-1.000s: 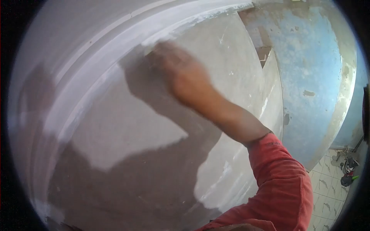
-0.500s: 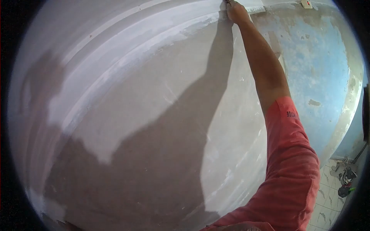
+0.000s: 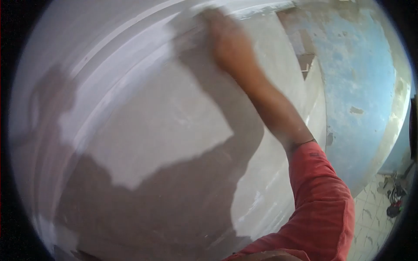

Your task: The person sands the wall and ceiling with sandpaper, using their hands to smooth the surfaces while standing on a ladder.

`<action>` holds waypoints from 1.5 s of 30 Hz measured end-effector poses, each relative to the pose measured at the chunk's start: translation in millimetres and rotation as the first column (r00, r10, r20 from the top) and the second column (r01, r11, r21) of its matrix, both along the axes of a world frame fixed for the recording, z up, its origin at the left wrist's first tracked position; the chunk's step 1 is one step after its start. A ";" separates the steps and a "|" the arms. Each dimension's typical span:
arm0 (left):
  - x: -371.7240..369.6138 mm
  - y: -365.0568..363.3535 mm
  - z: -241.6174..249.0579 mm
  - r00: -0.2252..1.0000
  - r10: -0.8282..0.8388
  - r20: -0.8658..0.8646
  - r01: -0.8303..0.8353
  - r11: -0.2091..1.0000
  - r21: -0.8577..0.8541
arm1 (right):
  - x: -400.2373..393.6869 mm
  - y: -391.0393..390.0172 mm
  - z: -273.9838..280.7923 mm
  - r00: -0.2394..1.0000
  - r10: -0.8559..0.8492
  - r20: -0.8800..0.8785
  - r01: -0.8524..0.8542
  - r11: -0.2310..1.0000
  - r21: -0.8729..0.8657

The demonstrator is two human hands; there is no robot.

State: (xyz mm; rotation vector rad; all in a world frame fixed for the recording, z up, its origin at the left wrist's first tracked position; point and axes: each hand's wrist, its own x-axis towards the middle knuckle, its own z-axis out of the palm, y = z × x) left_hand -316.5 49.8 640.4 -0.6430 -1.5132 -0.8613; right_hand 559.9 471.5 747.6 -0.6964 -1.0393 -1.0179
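My right hand [image 3: 230,45] is raised against the upper part of the plastered wall [image 3: 174,100], just below the white moulding [image 3: 143,26]. It looks closed, but motion smears the fingers. A grey, flat-looking blur [image 3: 185,26] lies at its front; whether this is a held tool or partly shadow I cannot make out. The red sleeve [image 3: 320,187] and bare forearm reach up from the lower right. My left hand is out of view.
A blue, patchy wall [image 3: 357,87] stands to the right, beside a recess [image 3: 307,65] in the plaster. Dark objects [image 3: 395,200] lie on the tiled floor [image 3: 370,213] at lower right. Shadows of a person [image 3: 174,200] fall across the wall.
My right hand has swept left and slightly down along the moulding's lower edge, from the top near the corner. The forearm now leans further left, and its shadow has moved with it.
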 end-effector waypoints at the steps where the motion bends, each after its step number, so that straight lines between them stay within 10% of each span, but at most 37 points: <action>1: -17.5 6.2 -2.8 0.999 -0.039 0.001 0.038 0.999 0.034 | 20.4 12.5 6.6 0.990 -0.114 -0.083 0.105 0.989 -0.106; 4: -12.8 13.9 -23.9 0.995 -0.011 -0.098 0.012 1.000 0.015 | 23.7 24.5 34.0 0.955 0.220 -0.200 -0.247 0.961 -0.121; 6: 25.8 24.9 -20.5 0.956 -0.290 0.038 0.283 0.952 0.119 | -16.4 18.0 41.4 0.926 0.301 -0.230 -0.325 0.943 -0.072; 11: 76.4 34.5 -24.4 0.950 -0.308 0.058 0.301 0.948 0.102 | -136.5 -82.7 38.7 0.847 0.374 -0.377 -0.461 0.871 -0.172; 15: 76.4 35.7 -33.3 0.959 -0.273 0.074 0.267 0.960 0.079 | -194.5 -122.2 33.7 0.887 0.461 -0.007 -0.444 0.850 -0.284; 17: 69.0 33.3 -36.0 0.987 -0.162 0.003 0.162 0.987 0.001 | -246.3 -103.3 20.7 0.858 0.510 0.057 -0.513 0.857 0.049; 21: 72.6 33.9 -33.0 0.992 -0.115 -0.042 0.113 0.993 -0.040 | -348.6 -164.8 13.2 0.882 0.371 0.291 -0.340 0.928 -0.152; 25: 87.1 31.2 -30.7 0.992 -0.123 0.018 0.123 0.992 0.001 | -415.0 -225.0 -19.8 0.477 0.656 0.585 -0.693 0.690 -0.210; 32: 98.3 32.7 -41.0 0.965 -0.256 -0.064 0.258 0.966 0.024 | -295.1 -225.1 -80.9 0.724 0.559 0.404 -0.576 0.812 -0.093; 36: 103.8 37.7 -60.1 0.844 -0.524 -0.112 0.536 0.819 0.204 | -210.4 -235.3 -71.3 0.775 0.611 0.164 -0.617 0.675 0.405; 38: 103.0 31.6 -66.3 0.843 -0.509 -0.176 0.531 0.840 0.115 | -184.3 -286.0 -40.9 0.979 0.189 0.082 -0.203 0.814 0.544; 41: 116.6 26.4 -66.0 0.665 -0.682 -0.306 0.743 0.648 0.170 | -144.7 -366.3 -4.0 0.874 -0.465 -0.140 0.418 0.575 0.703; 45: 104.2 42.6 -120.7 0.729 -0.664 -0.166 0.681 0.680 0.273 | -144.5 -469.2 31.6 0.728 -0.656 -0.201 0.416 0.189 0.889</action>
